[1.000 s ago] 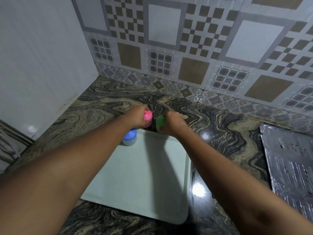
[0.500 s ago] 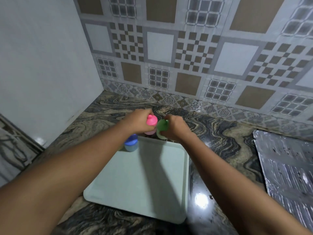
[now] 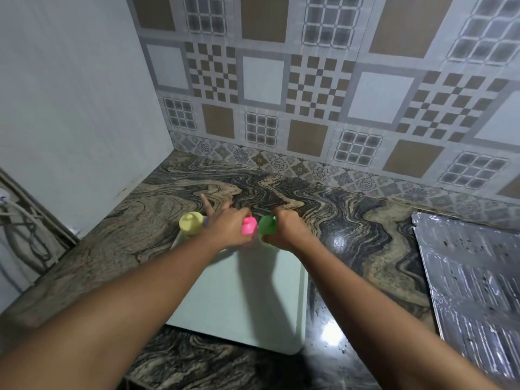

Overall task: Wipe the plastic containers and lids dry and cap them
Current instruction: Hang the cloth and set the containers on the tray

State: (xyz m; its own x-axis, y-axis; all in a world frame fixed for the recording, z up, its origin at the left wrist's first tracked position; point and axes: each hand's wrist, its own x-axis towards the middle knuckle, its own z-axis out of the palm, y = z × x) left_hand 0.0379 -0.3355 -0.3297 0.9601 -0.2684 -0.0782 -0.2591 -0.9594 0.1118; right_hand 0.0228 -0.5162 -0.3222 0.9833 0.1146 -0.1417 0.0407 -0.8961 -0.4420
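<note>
Now the pink-capped container [image 3: 249, 225] and the green-capped container [image 3: 267, 224] sit side by side, almost touching, over the far edge of the pale green tray [image 3: 239, 299], each in one hand. The left hand [image 3: 225, 229] grips the pink one on its thumb side, with two fingers sticking straight out beyond the tray. The right hand [image 3: 284, 229] is curled tightly round the green one, so only the cap shows. Whether either base rests on the tray I cannot tell, since the hands cover them. A second ago the left fingers were all folded in; they have since fanned out, which may mean that grip is loosening. A yellow-capped container [image 3: 192, 223] at the tray's far left corner was out of sight before and now stands clear of the left wrist, while the blue-capped one that stood there is reduced to a sliver behind the hand. The view has also tipped upward. With four caps seated and no cloth in sight, I judge the wiping and capping are nearly finished and these last two are being set into the row. The tray lies on a marbled countertop [image 3: 157, 220], and a ribbed metal sheet [image 3: 472, 277] lies well to the tray's right.
</note>
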